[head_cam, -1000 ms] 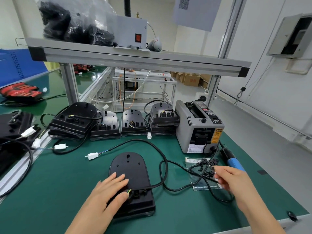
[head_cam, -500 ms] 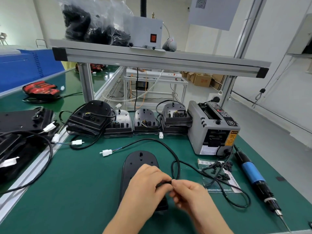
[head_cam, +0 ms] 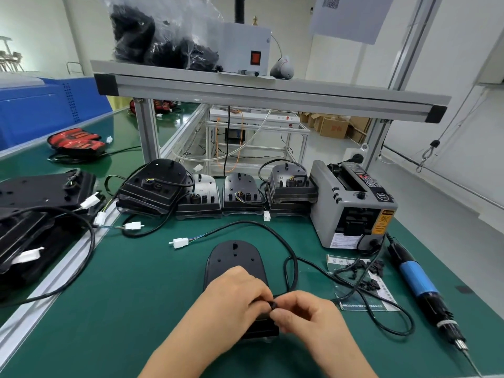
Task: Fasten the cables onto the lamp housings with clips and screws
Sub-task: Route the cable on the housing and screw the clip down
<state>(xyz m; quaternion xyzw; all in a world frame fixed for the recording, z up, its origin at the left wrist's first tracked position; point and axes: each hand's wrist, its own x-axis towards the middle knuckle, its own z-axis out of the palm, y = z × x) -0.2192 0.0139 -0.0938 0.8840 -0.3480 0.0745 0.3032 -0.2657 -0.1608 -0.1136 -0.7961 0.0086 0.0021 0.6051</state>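
While a second earlier our left hand (head_cam: 234,293) had lain flat on the lamp housing (head_cam: 234,257) and our right hand (head_cam: 308,315) had reached toward the bag of clips (head_cam: 362,282), both had since met over the housing's near end, much as they had half a second before. Each grip was closed to a pinch. The left fingers curled on the cable (head_cam: 293,257) where it came down between the hands, and the right thumb and fingers held a small black clip (head_cam: 273,304) against it. The housing lay flat on the green bench (head_cam: 136,296) just in front of us, and its cable looped away behind to a white connector (head_cam: 180,242). Our hands covered the housing's near end, so we could not tell whether the clip sat around the cable or only touched it. The electric screwdriver (head_cam: 417,279) lay right of the bag, its tip cut off at the edge of view.
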